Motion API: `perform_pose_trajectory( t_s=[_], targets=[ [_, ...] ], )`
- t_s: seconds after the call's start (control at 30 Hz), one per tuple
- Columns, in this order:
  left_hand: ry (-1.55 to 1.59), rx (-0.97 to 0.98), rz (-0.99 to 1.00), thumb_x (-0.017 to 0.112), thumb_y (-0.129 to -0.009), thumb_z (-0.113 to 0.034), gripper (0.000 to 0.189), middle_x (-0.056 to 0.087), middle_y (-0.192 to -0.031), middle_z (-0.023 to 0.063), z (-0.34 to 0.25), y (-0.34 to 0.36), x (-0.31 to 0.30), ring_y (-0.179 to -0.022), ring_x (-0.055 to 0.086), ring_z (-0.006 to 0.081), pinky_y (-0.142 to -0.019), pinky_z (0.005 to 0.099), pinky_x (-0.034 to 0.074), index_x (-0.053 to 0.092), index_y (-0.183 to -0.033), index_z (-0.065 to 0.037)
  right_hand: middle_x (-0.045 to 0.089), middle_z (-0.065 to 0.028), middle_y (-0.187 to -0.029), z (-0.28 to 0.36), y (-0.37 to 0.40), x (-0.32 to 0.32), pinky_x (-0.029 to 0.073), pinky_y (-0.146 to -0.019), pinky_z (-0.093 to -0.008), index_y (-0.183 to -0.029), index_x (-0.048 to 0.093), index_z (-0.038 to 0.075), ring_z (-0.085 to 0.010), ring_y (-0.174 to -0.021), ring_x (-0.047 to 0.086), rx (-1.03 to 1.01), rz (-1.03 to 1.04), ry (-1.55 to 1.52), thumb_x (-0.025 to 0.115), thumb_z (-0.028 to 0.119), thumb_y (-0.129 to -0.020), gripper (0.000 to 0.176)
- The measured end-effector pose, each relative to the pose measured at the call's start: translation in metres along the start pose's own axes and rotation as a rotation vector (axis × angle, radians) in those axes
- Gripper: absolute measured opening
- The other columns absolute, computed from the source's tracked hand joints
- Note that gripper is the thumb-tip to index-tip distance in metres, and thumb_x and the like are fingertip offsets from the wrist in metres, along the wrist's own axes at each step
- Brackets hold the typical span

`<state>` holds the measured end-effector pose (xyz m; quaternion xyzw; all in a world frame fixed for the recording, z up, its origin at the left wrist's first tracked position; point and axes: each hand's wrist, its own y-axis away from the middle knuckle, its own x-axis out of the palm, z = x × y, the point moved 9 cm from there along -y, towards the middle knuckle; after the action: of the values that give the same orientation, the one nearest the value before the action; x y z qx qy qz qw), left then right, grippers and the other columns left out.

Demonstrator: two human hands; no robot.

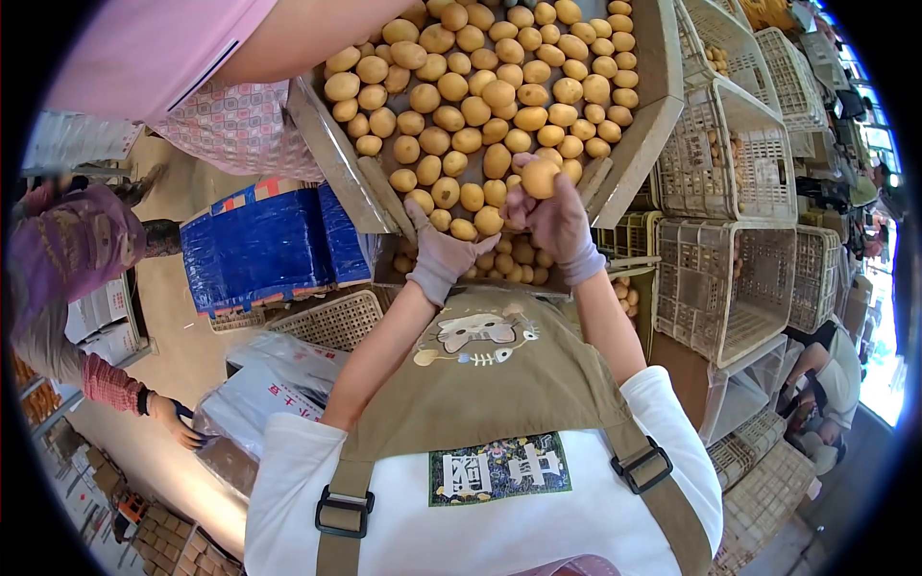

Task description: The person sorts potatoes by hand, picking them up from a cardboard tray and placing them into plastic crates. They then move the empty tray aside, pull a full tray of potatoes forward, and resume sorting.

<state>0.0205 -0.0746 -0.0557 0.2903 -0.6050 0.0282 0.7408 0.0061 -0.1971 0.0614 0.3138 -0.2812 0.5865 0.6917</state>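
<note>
Many small yellow potatoes (448, 117) lie spread over a sorting tray with raised wooden sides (637, 144), which narrows toward me. My right hand (565, 223), in a pale mauve glove, grips one potato (540, 179) and lifts it above the others. My left hand (444, 257), gloved alike, is low at the tray's near left end. Its thumb and fingers are apart beside a few potatoes (463, 229), with none held in the palm. Just below the tray's near end, more potatoes (519, 261) are heaped, partly hidden by my hands and apron.
Plastic crates (711, 278), some with potatoes inside, are stacked on my right. To my left are a blue-wrapped stack (254, 250), a plastic-covered carton (279, 379) and a low crate (336, 322). A person in pink (154, 58) stands close at upper left; another person's hand (173, 420) reaches toward the carton.
</note>
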Motion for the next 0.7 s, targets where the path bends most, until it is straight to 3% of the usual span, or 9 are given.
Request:
perform_pose_trajectory(
  t_s=[0.1, 0.17, 0.2, 0.3, 0.33, 0.43, 0.53, 0.7],
  targets=[
    [-0.01, -0.002, -0.034, 0.036, -0.08, -0.092, 0.105, 0.026, -0.164, 0.0071, 0.0, -0.001, -0.003, -0.149, 0.026, 0.0363, -0.114, 0.0677, 0.027, 0.026, -0.158, -0.022, 0.064, -0.0121, -0.115, -0.003, 0.001, -0.003, 0.052, -0.087, -0.0361, -0.143, 0.043, 0.006, -0.0204, -0.085, 0.06, 0.018, 0.038, -0.249, 0.054, 0.028, -0.099, 0.051],
    [-0.026, 0.008, -0.066, 0.036, -0.079, -0.092, 0.105, 0.026, -0.164, 0.007, 0.0, -0.001, -0.003, -0.149, 0.026, 0.0365, -0.113, 0.0686, 0.026, 0.026, -0.158, -0.023, 0.063, -0.0123, -0.119, 0.002, 0.007, 0.001, 0.052, -0.089, -0.0389, -0.144, 0.043, 0.007, -0.0215, -0.085, 0.059, 0.028, -0.087, -0.276, 0.051, 0.022, -0.098, 0.05],
    [-0.029, 0.012, -0.084, 0.036, -0.079, -0.092, 0.105, 0.026, -0.164, 0.0069, -0.001, 0.0, -0.004, -0.149, 0.027, 0.0366, -0.113, 0.0692, 0.026, 0.027, -0.157, -0.023, 0.056, -0.0112, -0.134, 0.006, 0.008, -0.001, 0.051, -0.093, -0.0389, -0.148, 0.042, 0.008, -0.0232, -0.096, 0.061, -0.023, -0.131, -0.167, 0.052, 0.012, -0.093, 0.055],
    [-0.032, 0.016, -0.124, 0.036, -0.079, -0.092, 0.104, 0.026, -0.164, 0.0068, -0.001, 0.0, -0.007, -0.149, 0.027, 0.037, -0.112, 0.0704, 0.026, 0.027, -0.157, -0.023, 0.044, -0.0118, -0.149, 0.009, 0.013, -0.004, 0.045, -0.107, -0.0424, -0.152, 0.036, 0.011, -0.0246, -0.113, 0.059, -0.021, -0.209, 0.141, 0.055, 0.009, -0.091, 0.064],
    [-0.034, 0.016, -0.126, 0.036, -0.079, -0.092, 0.104, 0.026, -0.164, 0.0067, -0.001, -0.001, -0.008, -0.149, 0.027, 0.0371, -0.112, 0.0707, 0.026, 0.027, -0.157, -0.023, 0.042, -0.0105, -0.151, 0.009, 0.012, -0.002, 0.041, -0.112, -0.0416, -0.153, 0.035, 0.01, -0.0251, -0.128, 0.054, -0.025, -0.163, 0.142, 0.056, 0.005, -0.088, 0.069],
    [-0.04, 0.015, -0.101, 0.035, -0.08, -0.092, 0.104, 0.026, -0.164, 0.0066, -0.001, 0.0, -0.005, -0.149, 0.027, 0.0373, -0.112, 0.0708, 0.027, 0.027, -0.157, -0.023, 0.046, -0.0094, -0.147, 0.011, 0.01, -0.003, 0.042, -0.11, -0.0371, -0.153, 0.036, 0.003, -0.0233, -0.128, 0.053, -0.093, -0.217, 0.128, 0.061, -0.001, -0.084, 0.073],
    [-0.024, 0.011, -0.093, 0.034, -0.08, -0.092, 0.103, 0.026, -0.164, 0.0061, -0.001, 0.001, -0.005, -0.149, 0.027, 0.0371, -0.112, 0.0708, 0.026, 0.028, -0.157, -0.023, 0.048, -0.0106, -0.145, 0.018, 0.009, -0.001, 0.039, -0.112, -0.0336, -0.151, 0.036, -0.002, -0.0195, -0.129, 0.052, -0.176, -0.263, 0.389, 0.067, -0.004, -0.081, 0.077],
    [-0.012, 0.009, -0.054, 0.035, -0.08, -0.092, 0.103, 0.027, -0.164, 0.0048, -0.001, 0.0, -0.004, -0.149, 0.026, 0.0363, -0.112, 0.0706, 0.026, 0.028, -0.157, -0.023, 0.049, -0.0102, -0.143, 0.021, 0.012, 0.002, 0.04, -0.111, -0.0303, -0.148, 0.039, -0.003, -0.0166, -0.129, 0.051, -0.127, -0.297, 0.595, 0.072, -0.004, -0.08, 0.075]
  ],
)
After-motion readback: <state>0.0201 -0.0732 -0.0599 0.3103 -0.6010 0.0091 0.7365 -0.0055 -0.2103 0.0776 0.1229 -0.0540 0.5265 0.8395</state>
